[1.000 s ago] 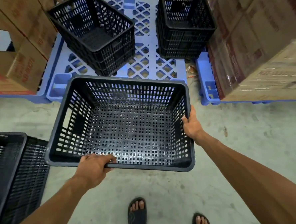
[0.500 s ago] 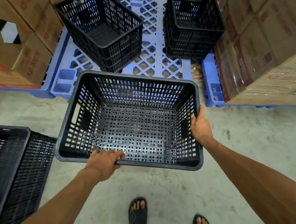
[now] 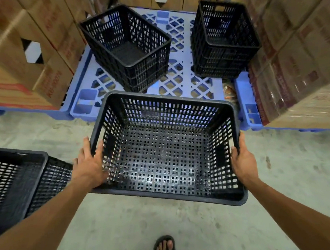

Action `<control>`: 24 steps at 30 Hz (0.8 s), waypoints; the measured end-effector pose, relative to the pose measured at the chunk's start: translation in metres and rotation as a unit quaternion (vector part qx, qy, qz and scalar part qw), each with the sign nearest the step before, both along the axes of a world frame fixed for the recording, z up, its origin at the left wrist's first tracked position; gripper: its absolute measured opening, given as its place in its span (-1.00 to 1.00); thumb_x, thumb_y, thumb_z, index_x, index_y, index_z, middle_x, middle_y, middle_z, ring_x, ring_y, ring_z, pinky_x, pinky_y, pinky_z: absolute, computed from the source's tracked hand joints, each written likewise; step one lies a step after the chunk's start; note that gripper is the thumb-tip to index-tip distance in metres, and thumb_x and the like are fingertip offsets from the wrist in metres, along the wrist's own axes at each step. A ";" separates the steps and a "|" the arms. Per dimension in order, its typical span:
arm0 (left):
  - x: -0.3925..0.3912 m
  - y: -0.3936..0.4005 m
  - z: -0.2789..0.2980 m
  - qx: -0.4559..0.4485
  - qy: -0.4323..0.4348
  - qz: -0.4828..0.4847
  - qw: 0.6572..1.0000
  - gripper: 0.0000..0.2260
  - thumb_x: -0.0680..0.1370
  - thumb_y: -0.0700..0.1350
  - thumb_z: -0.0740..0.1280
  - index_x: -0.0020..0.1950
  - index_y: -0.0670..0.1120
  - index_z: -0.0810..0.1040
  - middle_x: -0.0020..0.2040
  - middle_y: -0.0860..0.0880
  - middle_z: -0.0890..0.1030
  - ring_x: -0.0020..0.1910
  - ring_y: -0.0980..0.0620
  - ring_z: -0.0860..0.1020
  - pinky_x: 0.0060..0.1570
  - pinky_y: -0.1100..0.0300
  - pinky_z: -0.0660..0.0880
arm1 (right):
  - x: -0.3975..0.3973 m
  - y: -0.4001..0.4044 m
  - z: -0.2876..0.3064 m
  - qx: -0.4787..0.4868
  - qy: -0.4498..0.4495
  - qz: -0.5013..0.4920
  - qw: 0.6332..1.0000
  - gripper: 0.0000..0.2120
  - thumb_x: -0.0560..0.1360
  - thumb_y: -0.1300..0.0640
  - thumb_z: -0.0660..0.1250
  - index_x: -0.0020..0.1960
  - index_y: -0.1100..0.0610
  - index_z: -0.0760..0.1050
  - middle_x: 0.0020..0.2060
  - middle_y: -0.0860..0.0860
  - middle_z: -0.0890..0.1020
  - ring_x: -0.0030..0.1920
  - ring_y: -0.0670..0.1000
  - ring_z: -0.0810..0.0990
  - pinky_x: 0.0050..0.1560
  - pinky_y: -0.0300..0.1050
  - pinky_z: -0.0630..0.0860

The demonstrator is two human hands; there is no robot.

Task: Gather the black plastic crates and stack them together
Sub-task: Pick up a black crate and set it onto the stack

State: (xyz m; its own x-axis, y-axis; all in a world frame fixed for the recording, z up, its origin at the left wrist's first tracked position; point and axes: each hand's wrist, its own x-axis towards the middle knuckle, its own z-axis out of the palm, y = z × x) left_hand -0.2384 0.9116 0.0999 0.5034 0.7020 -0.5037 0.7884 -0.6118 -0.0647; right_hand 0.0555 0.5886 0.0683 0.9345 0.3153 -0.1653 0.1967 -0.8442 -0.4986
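I hold an empty black perforated crate (image 3: 162,154) level in front of me above the concrete floor. My left hand (image 3: 89,166) lies against its left wall with the fingers spread over the rim. My right hand (image 3: 241,158) grips its right rim at the handle slot. On the blue pallet (image 3: 179,81) beyond it stand a stack of black crates (image 3: 128,49) at the left and another stack (image 3: 224,40) at the right. One more black crate (image 3: 19,184) sits on the floor at my left.
Stacked cardboard boxes (image 3: 26,56) wall in the left side, and more boxes (image 3: 295,59) stand on a second blue pallet (image 3: 246,108) at the right. My sandalled foot (image 3: 165,248) stands on the concrete floor (image 3: 298,174) below the crate.
My left hand has shifted from the crate's near rim to its left side wall. The crate has turned square to me and the pallet crates appear farther up the view.
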 end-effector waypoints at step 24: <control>0.045 0.061 -0.037 0.096 -0.179 -0.035 0.978 -0.29 0.62 0.17 0.07 0.62 -0.09 -0.21 0.64 -0.07 -0.18 0.61 -0.17 -0.02 0.52 -0.17 0.14 | 0.053 0.039 -0.005 -0.109 -0.106 0.183 0.971 -0.24 0.53 -0.28 -0.05 0.61 0.09 -0.08 0.60 0.15 -0.12 0.59 0.13 -0.21 0.55 0.19 -0.13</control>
State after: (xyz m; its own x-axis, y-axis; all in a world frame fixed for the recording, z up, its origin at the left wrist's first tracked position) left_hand -0.1937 0.9723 0.0628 0.6732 0.7246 -0.1477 0.7387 -0.6681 0.0895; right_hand 0.1083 0.6275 0.0636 0.7861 0.6126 -0.0821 0.5826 -0.7788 -0.2324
